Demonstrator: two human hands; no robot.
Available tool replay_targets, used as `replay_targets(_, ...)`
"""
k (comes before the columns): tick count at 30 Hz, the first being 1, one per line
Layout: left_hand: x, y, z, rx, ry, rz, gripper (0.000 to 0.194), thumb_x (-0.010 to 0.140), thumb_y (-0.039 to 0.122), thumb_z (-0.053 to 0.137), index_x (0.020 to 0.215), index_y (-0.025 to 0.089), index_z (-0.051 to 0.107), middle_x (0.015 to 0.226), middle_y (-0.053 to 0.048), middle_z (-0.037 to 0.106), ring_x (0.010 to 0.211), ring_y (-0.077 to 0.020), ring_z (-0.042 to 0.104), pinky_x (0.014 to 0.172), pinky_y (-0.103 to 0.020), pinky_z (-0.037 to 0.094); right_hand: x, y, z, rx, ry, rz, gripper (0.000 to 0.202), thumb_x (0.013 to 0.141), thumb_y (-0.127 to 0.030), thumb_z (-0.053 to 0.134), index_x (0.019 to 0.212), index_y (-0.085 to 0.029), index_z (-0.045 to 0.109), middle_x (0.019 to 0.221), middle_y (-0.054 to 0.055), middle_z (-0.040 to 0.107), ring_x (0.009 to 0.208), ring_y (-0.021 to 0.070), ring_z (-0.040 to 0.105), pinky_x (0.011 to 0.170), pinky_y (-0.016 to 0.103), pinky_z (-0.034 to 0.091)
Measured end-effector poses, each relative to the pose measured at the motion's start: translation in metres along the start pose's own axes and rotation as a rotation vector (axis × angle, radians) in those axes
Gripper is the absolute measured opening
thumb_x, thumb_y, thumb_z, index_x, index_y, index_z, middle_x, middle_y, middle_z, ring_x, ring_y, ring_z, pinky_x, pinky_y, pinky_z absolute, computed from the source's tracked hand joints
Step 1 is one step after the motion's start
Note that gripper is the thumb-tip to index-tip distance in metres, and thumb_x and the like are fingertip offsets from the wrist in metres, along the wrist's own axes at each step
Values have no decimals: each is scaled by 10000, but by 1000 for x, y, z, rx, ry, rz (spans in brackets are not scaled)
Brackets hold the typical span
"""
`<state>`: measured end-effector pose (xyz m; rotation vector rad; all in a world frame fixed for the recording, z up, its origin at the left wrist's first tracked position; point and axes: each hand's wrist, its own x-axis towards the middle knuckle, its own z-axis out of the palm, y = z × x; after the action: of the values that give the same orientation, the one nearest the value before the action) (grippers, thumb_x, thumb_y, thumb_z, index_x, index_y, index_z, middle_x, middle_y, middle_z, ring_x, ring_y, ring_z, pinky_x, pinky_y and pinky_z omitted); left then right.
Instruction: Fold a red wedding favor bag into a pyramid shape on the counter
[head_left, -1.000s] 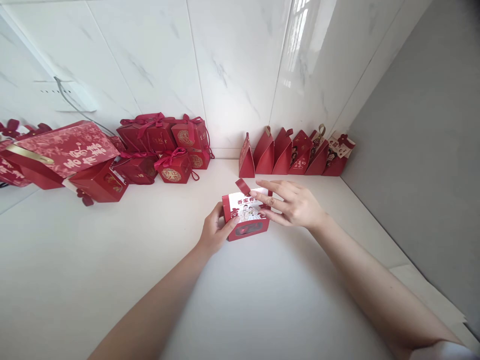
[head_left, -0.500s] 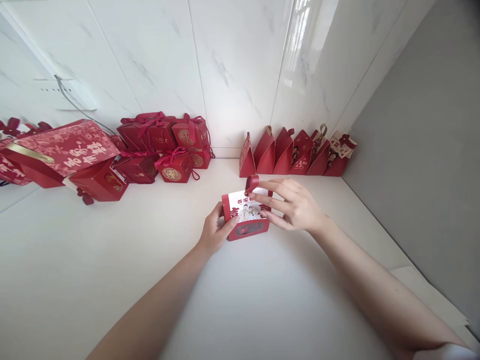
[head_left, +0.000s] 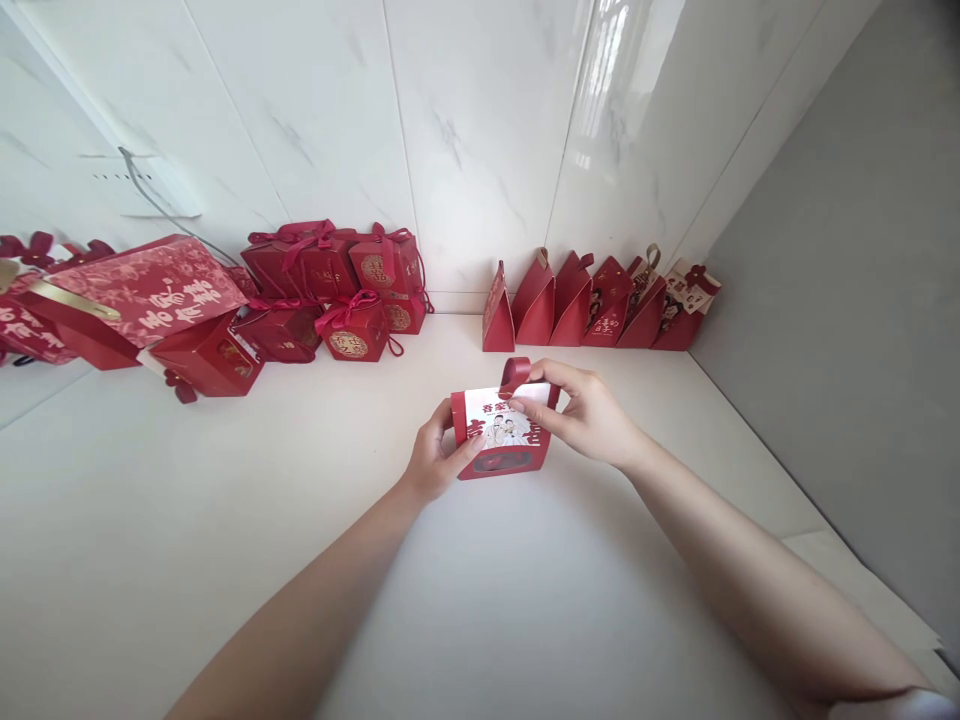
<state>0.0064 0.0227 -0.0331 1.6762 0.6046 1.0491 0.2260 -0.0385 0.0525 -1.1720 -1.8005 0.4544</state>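
Since the preceding frame, the right hand (head_left: 589,410) has brought its thumb higher on the front of the box (head_left: 504,432), and the strap (head_left: 515,373) now stands as a more upright loop at the top edge. Box position: on or just above the tabletop (head_left: 352,450), between both hands, printed panel toward the viewer, long top edge uppermost; base contact cannot be confirmed.

Progress, as judged: the box body is formed, the printed panel lies over the front above the window (head_left: 501,461), and the strap is looped. Seating of the strap is the portion that remains unconfirmed; its fastening point is partly covered by the right hand.

Left hand (head_left: 431,455): fingers closed on the left end of the box, thumb against the front, the others behind. Right hand: fingers partly closed, thumb tip on the printed panel near the strap base, index finger bent beside the loop. Whether these pinch the strap or merely steady it cannot be told.

Behind the box, a row of pointed boxes (head_left: 606,318) stands near the wall.
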Motion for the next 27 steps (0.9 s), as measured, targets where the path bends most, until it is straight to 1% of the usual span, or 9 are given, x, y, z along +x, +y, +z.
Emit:
replay_targets(3,11,22,-4,99,30,129,409,818,364,728,1160,204,569,1068,-62,671,984,-204,655,864,-311,538,1,-6,-2,-11,-8,34,105,910,-307,662,883,-206,654,821,4,674,655,136,561,599,260,446)
replay_targets(6,27,63,-7,278,27,245,339,819,327,727,1112,203,608,1100,-66,669,1026,-201,645,932,-324,510,0,-11,-4,-42,14,-22,63,895,-250,667,864,-199,643,801,0,658,645,130,540,593,252,418)
replay_targets(8,37,91,-7,425,-69,248,255,818,314,731,1035,201,658,1040,-53,696,986,-188,656,925,-310,508,-2,-12,-5,-68,18,-74,52,899,-228,650,861,-198,632,796,3,652,640,130,538,598,251,410)
replay_targets(11,48,118,-3,563,-196,194,127,831,306,709,892,195,699,934,-29,719,886,-166,668,789,-262,527,-4,-14,-5,-135,17,-135,67,926,-227,610,870,-193,624,819,21,662,642,140,546,611,261,407)
replay_targets(14,54,125,-2,623,-230,164,108,843,294,686,837,191,716,882,-20,727,832,-152,665,653,-219,506,-5,-14,-6,-266,35,-191,119,956,-239,572,858,-189,617,804,33,671,652,160,547,665,291,416)
replay_targets(17,57,122,-4,637,-266,144,119,854,293,675,838,192,736,855,-15,738,791,-139,662,597,-200,480,-5,-15,-8,-366,41,-233,145,976,-241,540,861,-188,611,814,41,680,677,177,554,722,316,422)
replay_targets(20,57,120,-6,655,-264,156,130,864,297,666,839,192,739,849,-12,740,782,-136,660,611,-208,476,-5,-16,-8,-361,26,-226,154,988,-225,506,873,-189,602,831,45,673,684,177,556,716,312,423)
replay_targets(22,56,121,-6,702,-266,178,129,874,296,656,845,196,731,855,-4,737,782,-133,654,630,-218,469,-5,-16,-7,-346,31,-215,124,975,-251,541,884,-190,598,813,41,660,682,178,555,705,309,421)
replay_targets(27,51,131,-4,933,-307,308,158,921,291,600,830,191,680,822,16,695,736,-124,599,662,-258,421,-5,-15,-2,-323,72,-218,127,926,-303,637,902,-192,581,786,27,630,667,175,546,679,299,416)
